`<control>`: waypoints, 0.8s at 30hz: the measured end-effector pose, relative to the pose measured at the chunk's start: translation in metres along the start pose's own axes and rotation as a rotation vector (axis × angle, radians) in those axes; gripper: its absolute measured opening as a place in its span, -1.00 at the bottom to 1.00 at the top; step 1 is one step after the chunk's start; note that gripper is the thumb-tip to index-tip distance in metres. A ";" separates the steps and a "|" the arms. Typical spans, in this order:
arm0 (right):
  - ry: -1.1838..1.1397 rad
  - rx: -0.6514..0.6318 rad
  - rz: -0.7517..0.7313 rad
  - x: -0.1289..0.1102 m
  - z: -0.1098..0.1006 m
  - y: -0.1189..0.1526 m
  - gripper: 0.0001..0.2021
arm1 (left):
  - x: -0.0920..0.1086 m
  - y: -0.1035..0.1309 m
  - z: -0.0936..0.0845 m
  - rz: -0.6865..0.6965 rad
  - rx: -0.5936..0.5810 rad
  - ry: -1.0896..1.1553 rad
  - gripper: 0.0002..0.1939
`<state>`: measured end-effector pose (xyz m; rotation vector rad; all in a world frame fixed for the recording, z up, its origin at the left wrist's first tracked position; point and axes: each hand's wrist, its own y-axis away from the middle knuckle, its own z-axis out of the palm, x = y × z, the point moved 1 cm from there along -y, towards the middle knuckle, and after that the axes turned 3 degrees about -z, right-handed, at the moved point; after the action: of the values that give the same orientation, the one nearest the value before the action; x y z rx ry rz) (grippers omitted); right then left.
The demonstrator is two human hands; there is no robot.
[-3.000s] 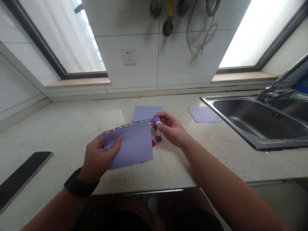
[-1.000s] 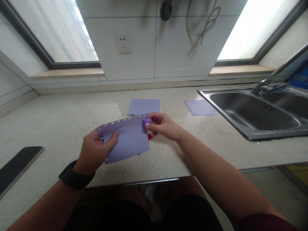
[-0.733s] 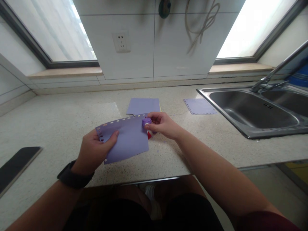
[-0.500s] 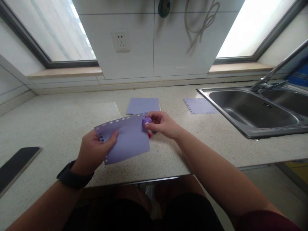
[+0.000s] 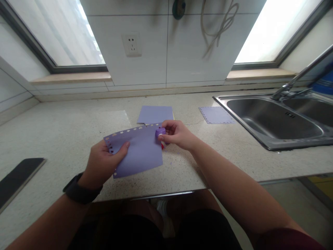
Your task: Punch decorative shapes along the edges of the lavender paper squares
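My left hand [image 5: 105, 158] grips a sheet of purple paper [image 5: 142, 149] by its left side, thumb on top and fingers underneath. Small flower-like holes run along the sheet's top and left edges. At the right edge, near the upper corner, my right hand [image 5: 178, 134] is closed on a small purple craft punch [image 5: 160, 131], which sits over the paper's edge. A bit of red shows just below the punch, partly hidden by the paper and my fingers.
Behind the held sheet lies more purple paper [image 5: 156, 114] on the counter. A purple sheet with punched edges [image 5: 216, 115] lies beside the steel sink [image 5: 262, 142]. A dark flat object [image 5: 19, 177] is at the far left.
The punch sits slightly lower along the sheet's right edge, with my right hand on it. The rest of the view has shifted a little to the right.
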<state>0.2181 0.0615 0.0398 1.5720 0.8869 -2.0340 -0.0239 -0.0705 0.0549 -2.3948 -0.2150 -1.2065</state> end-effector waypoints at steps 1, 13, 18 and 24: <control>-0.004 -0.003 -0.008 0.000 0.000 0.000 -0.62 | 0.001 0.000 0.000 0.000 -0.008 0.006 -0.68; 0.013 0.001 -0.037 0.001 0.000 0.003 -0.56 | 0.007 0.001 0.000 -0.007 -0.051 0.021 -0.67; -0.005 -0.006 -0.021 -0.003 0.003 0.003 -0.55 | 0.006 0.001 0.001 -0.007 -0.065 0.021 -0.69; 0.008 0.019 -0.028 -0.005 0.004 0.004 -0.54 | 0.005 0.003 0.001 -0.005 -0.073 0.036 -0.67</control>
<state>0.2193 0.0558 0.0440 1.5870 0.8994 -2.0627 -0.0187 -0.0730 0.0576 -2.4340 -0.1689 -1.2791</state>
